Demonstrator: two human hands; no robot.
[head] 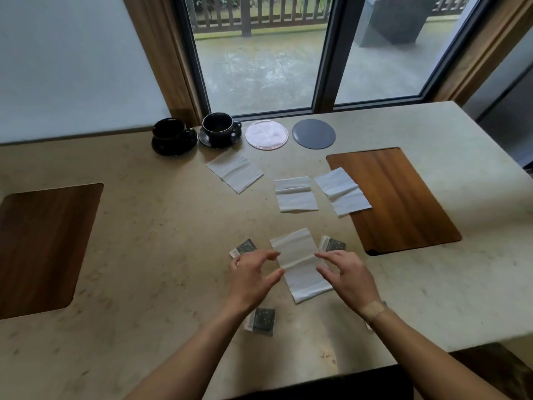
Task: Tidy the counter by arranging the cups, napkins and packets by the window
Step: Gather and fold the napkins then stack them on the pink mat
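A white napkin (300,264) lies on the counter between my hands. My left hand (251,277) hovers at its left edge and my right hand (347,280) at its right edge, both with spread, relaxed fingers and holding nothing. Dark packets lie at the left (245,247), at the right (331,243) and under my left forearm (262,320). Three more napkins lie farther back: one (235,171) near the cups, one (294,194) in the middle, one (341,191) partly on a wooden inlay. Two black cups on saucers (173,135) (220,129) stand by the window.
A pink round coaster (266,134) and a grey round coaster (313,133) lie beside the cups at the window. Wooden inlays sit in the counter at right (403,197) and at left (43,246). The counter's front edge (317,379) runs below my forearms.
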